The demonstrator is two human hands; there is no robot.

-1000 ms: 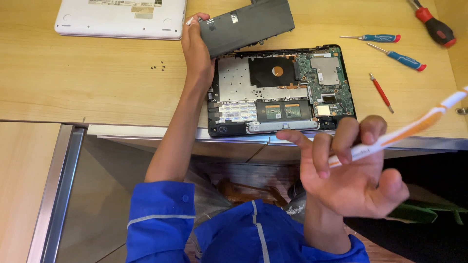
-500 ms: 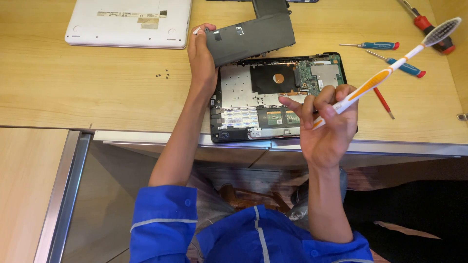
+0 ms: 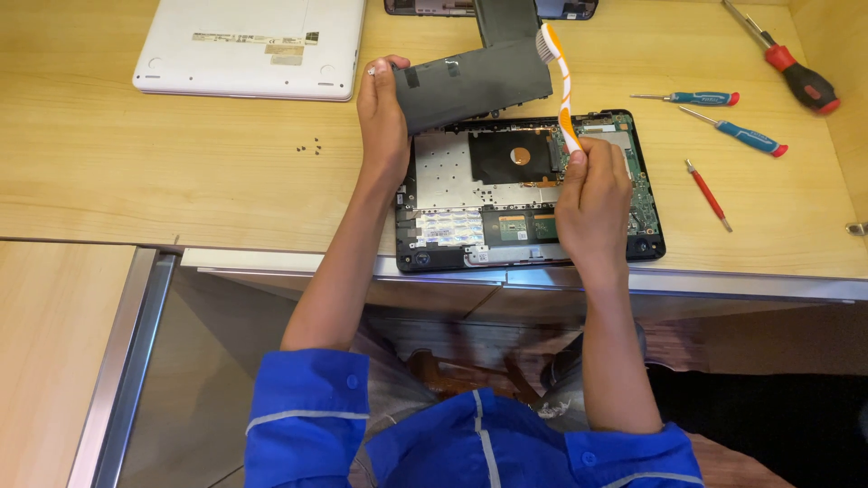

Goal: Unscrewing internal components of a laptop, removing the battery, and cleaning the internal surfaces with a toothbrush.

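My left hand [image 3: 382,113] grips the left end of a flat dark grey battery pack [image 3: 475,81], held tilted above the far edge of an opened laptop base [image 3: 529,194] whose boards and metal plate are exposed. My right hand [image 3: 594,199] holds an orange-and-white toothbrush [image 3: 561,86] upright over the laptop. Its bristle head touches the right end of the battery pack.
A white laptop cover [image 3: 253,45] lies at the far left. Several tiny screws [image 3: 307,146] sit on the wooden desk [image 3: 181,181]. To the right lie two blue screwdrivers [image 3: 723,113], a thin red one [image 3: 708,194] and a large red-handled one [image 3: 782,59]. A dark device [image 3: 493,7] is at the far edge.
My right hand has swung the toothbrush from pointing out to the right to upright, bringing its head to the battery pack. The left hand keeps holding the battery.
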